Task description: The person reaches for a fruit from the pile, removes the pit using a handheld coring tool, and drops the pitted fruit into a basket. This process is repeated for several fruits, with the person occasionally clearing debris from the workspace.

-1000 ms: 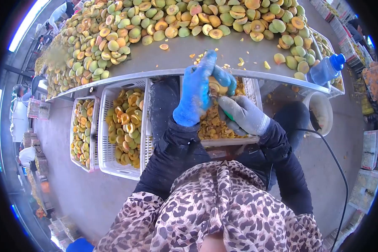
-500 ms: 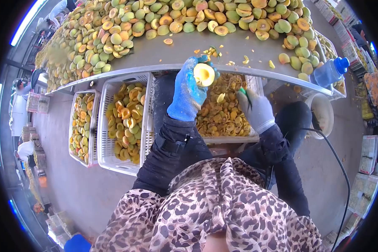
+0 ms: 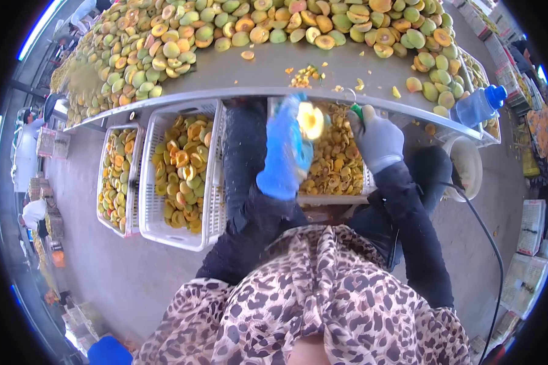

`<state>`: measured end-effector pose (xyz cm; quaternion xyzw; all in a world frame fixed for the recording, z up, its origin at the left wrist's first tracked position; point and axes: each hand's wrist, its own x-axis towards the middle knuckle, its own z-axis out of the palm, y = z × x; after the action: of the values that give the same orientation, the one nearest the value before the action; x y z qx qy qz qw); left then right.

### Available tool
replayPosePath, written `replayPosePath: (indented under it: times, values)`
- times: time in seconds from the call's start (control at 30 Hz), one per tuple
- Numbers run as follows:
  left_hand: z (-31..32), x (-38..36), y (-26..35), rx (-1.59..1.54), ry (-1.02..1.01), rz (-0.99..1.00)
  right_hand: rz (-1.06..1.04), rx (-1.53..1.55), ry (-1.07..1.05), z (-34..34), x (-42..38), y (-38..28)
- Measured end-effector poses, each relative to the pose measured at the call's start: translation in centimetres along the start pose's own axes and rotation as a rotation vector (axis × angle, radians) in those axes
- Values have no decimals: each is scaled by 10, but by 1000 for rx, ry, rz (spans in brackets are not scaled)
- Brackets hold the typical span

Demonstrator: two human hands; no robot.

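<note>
My left hand (image 3: 284, 152), in a blue glove, holds a halved yellow fruit (image 3: 311, 120) cut side up over the middle white crate (image 3: 332, 198) of fruit halves. The hand is blurred. My right hand (image 3: 376, 139), in a grey glove, grips a small green-handled pitting tool (image 3: 353, 104) with a metal loop, just right of the fruit and at the metal table's edge (image 3: 237, 92). The two hands are a little apart.
A large heap of green and yellow fruit (image 3: 164, 42) covers the table's far side. Two more white crates (image 3: 213, 176) of halves (image 3: 119, 182) stand to the left below the table. A blue-capped bottle (image 3: 478, 104) and a white bucket (image 3: 469, 164) are at the right. Other people (image 3: 27, 152) work at far left.
The hands, joined on the fruit a second ago, have drawn apart. My left hand now tips the pitted half over the crate; my right hand has risen toward the table edge.
</note>
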<state>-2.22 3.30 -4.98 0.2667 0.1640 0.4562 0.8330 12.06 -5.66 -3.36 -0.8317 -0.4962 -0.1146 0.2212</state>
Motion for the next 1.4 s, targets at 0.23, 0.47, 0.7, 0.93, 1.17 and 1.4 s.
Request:
replayPosePath:
  times: [0.23, 0.47, 0.7, 0.93, 1.17, 1.4]
  values:
    - [26, 0, 14, 112, 20, -71, -133, 301, -289, -24, -34, -40]
    - [7, -5, 5, 606, -52, 304, -68, -20, -411, -28, -40, -51]
    - [-51, -13, 123, 2262, 165, 810, 46, -95, -643, 6, -69, 11]
    - [-82, 145, 116, 1655, -8, 608, 24, 140, -604, 31, -51, -1]
    - [-53, 300, 56, 2286, -15, 362, -39, 252, -692, 48, -31, -9]
    - [-74, 291, 47, 2128, -246, -43, -84, 363, -673, 49, -11, -7]
